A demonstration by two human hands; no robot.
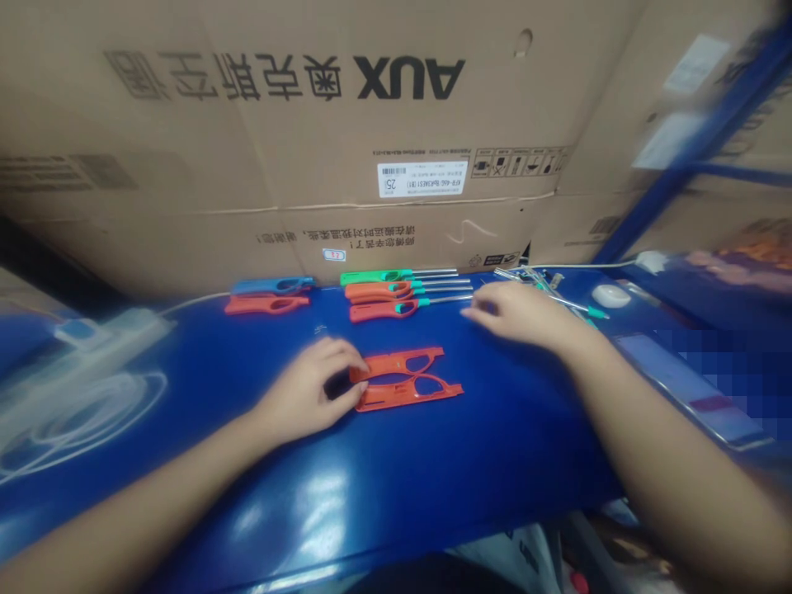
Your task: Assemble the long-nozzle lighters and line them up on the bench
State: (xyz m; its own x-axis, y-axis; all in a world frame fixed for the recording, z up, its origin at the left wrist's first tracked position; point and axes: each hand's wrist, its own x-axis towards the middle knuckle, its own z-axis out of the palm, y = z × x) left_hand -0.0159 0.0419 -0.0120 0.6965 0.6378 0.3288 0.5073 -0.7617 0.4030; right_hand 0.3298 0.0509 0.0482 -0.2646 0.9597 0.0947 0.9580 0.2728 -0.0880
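Observation:
My left hand [322, 384] is bent at the left ends of two orange lighter casing halves, thumb on the near half [396, 394] and fingers on the far half [387, 364]. The halves lie side by side on the blue table. Further back, my right hand [516, 312] has curled fingers, thumb and forefinger close together at the rod tip of the nearest orange lighter [384, 310]. Whether they grip anything is hidden. Behind that lighter lie another orange lighter [374, 291] and a green lighter [371, 277], metal rods pointing right.
Blue [266, 285] and red [266, 305] casing pieces lie at the back left. Metal rods with green ends [557, 293] are heaped right, near a white round object [611, 296] and a phone [693, 388]. A power strip [117, 338] and white cable [92, 412] lie left. A cardboard wall [247, 148] stands behind.

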